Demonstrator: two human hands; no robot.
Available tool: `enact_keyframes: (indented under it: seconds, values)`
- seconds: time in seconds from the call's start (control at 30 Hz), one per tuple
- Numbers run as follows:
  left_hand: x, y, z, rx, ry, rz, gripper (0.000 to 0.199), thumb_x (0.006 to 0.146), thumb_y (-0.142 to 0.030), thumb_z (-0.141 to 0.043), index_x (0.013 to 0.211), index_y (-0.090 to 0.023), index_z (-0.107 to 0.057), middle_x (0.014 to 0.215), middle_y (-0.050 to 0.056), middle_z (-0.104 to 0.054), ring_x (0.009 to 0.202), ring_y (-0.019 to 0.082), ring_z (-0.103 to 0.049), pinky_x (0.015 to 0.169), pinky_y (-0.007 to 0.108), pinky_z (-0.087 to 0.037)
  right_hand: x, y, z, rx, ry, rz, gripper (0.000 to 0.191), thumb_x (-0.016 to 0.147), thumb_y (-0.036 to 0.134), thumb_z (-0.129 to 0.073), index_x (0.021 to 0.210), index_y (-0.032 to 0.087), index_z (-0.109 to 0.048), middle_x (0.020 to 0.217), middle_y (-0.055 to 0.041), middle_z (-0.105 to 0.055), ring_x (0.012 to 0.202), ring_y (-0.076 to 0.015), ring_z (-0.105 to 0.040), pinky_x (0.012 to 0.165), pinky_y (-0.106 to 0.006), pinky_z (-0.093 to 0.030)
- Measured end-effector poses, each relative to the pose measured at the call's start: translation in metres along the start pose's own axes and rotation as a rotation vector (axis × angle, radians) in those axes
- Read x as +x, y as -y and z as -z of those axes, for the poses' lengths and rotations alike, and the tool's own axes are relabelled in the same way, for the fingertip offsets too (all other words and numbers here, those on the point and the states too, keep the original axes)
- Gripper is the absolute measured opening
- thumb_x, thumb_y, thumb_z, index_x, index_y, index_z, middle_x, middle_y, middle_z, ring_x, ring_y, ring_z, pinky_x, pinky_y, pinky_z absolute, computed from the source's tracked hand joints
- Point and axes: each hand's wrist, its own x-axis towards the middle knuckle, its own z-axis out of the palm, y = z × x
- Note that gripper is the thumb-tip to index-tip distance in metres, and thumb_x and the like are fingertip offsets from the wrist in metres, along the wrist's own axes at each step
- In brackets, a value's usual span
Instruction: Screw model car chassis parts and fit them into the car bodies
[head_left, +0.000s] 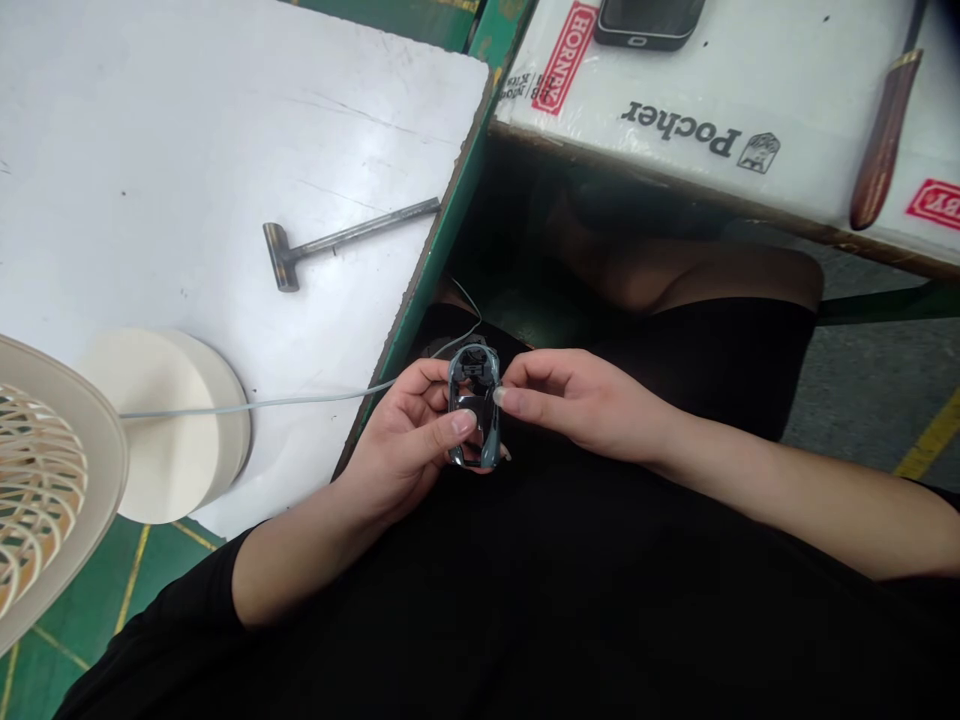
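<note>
A small grey-blue model car body (489, 440) with openings in it is held over my lap. My left hand (409, 430) is closed around its left side, the thumb lying across the top and the fingers underneath. At its right edge, my right hand (562, 400) has thumb and forefinger pinched together against the shell. Whether a tiny part sits between those fingertips is too small to make out. Just behind the car body, a dark object on my lap is partly hidden.
On the white tabletop (187, 130) at left lie a metal hammer (360, 228) and a fan with a round base (217, 400). Its grey cable (315, 398) runs to my lap. A printed white box (585, 130) at right bears a phone (649, 22) and a wooden-handled tool (885, 150).
</note>
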Motion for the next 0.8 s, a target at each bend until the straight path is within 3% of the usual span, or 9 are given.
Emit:
enact_keyframes:
  seconds: [0.53, 0.8]
  values:
    - [0.0027, -0.0039, -0.0025, 0.028, -0.01, 0.008, 0.038, 0.1, -0.023, -0.098, 0.126, -0.021, -0.071, 0.098, -0.001, -0.086, 0.073, 0.019, -0.089, 0.069, 0.028, -0.077, -0.0005, 0.0015, 0.0024, 0.037, 0.011, 0.034, 0.047, 0.096, 0.064, -0.097, 0.088, 0.021, -0.078, 0.084, 0.0004, -0.068, 0.08, -0.0174, -0.058, 0.075, -0.033, -0.048]
    - [0.0013, -0.0055, -0.0051, 0.068, -0.02, -0.002, 0.036, 0.099, -0.02, -0.098, 0.124, -0.021, -0.073, 0.103, -0.001, -0.086, 0.076, 0.018, -0.089, 0.07, 0.026, -0.075, -0.0013, 0.0013, 0.0038, 0.044, 0.033, 0.021, 0.049, 0.096, 0.067, -0.096, 0.091, 0.021, -0.079, 0.091, -0.0033, -0.077, 0.086, -0.0213, -0.068, 0.083, -0.036, -0.056]
